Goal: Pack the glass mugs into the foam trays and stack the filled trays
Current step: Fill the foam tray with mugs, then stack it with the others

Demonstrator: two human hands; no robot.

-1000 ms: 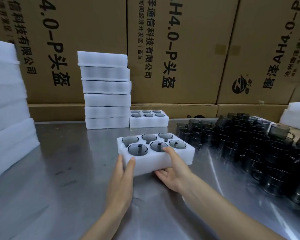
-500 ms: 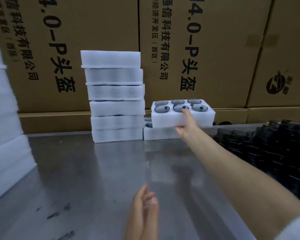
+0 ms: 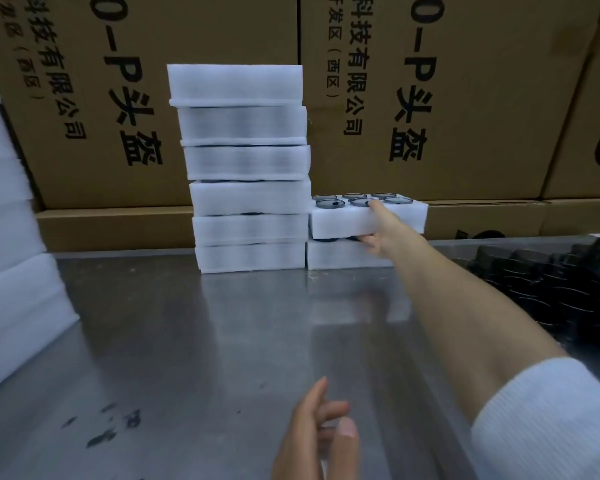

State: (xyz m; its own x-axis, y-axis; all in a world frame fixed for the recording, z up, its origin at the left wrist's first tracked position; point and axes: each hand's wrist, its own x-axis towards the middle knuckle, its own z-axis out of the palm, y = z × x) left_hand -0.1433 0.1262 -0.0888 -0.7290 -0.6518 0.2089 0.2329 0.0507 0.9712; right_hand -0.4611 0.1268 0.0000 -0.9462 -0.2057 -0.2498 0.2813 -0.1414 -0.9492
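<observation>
My right hand grips a white foam tray filled with several dark glass mugs, thumb on top and fingers under its front edge. That tray sits almost flat on another filled foam tray at the back of the steel table, right beside a tall stack of foam trays. My left hand hovers low near the front of the table, fingers relaxed and holding nothing. Loose dark glass mugs crowd the right side of the table.
The steel table stretches between me and the stacks. A pile of white foam trays stands at the left edge. Large cardboard boxes with black print form a wall behind everything.
My right hand has lowered the filled tray onto the tray at the back, next to the tall stack. My left hand let go earlier and stays near the table's front.
</observation>
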